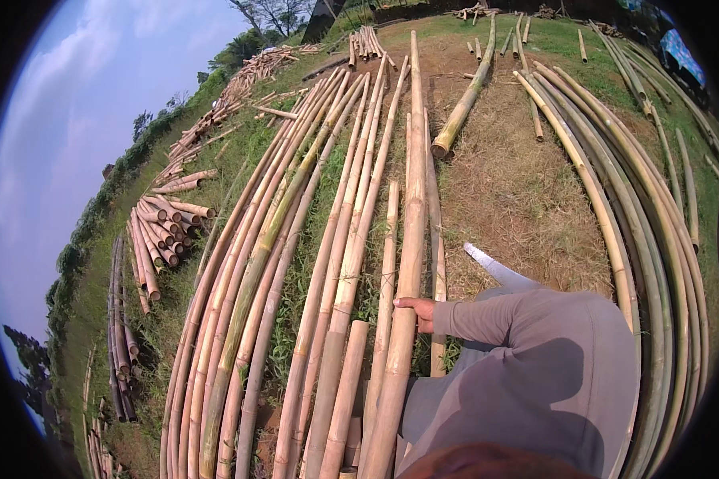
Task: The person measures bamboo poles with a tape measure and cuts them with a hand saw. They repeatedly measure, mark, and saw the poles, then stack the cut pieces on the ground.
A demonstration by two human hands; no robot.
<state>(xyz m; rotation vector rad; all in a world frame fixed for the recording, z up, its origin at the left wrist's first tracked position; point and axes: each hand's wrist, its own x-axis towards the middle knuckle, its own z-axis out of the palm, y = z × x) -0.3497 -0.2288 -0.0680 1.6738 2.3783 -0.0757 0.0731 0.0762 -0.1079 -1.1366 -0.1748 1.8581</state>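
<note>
My left hand [420, 313] is closed round a long tan bamboo pole [412, 231]. The thumb lies across the top; the other fingers are mostly hidden. The pole runs from the lower edge of the view far out across the ground. Beyond my grey sleeve a pale metal blade [499, 268], like a saw's, sticks out. Its handle end is hidden behind my arm, and my right hand does not show. Just left of the gripped pole stands a shorter bamboo length [384, 295].
Many long bamboo poles [248, 295] lie side by side on my left. More curved-looking poles [655, 263] lie on the right. A greenish pole [465, 104] rests ahead on dry grass. Bundled cut bamboo [168, 227] sits at the far left.
</note>
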